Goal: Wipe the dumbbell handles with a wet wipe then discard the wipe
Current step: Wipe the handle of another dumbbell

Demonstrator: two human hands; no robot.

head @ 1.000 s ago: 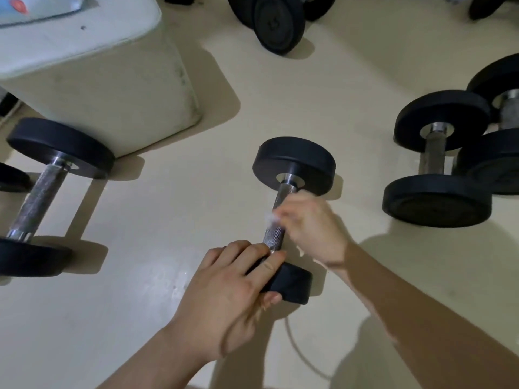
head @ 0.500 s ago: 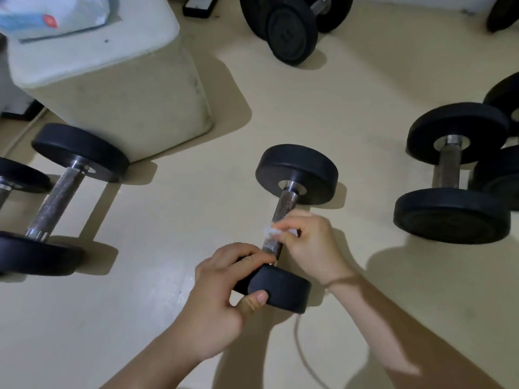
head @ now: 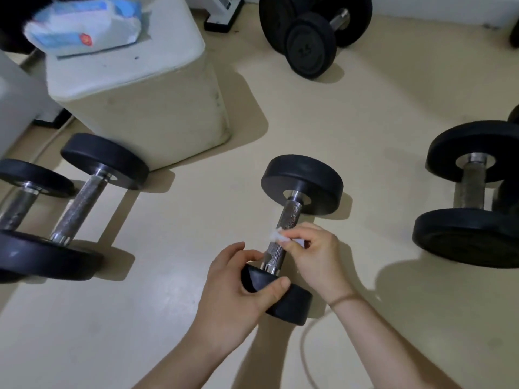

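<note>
Wiping in progress: the right hand pinches the wet wipe against the knurled handle of the middle dumbbell on the floor. The left hand grips its near head. The neighbouring dumbbells and disposal seemingly remain.

Knurled shiny metal handle, matt black rubbery dumbbell heads.
</note>
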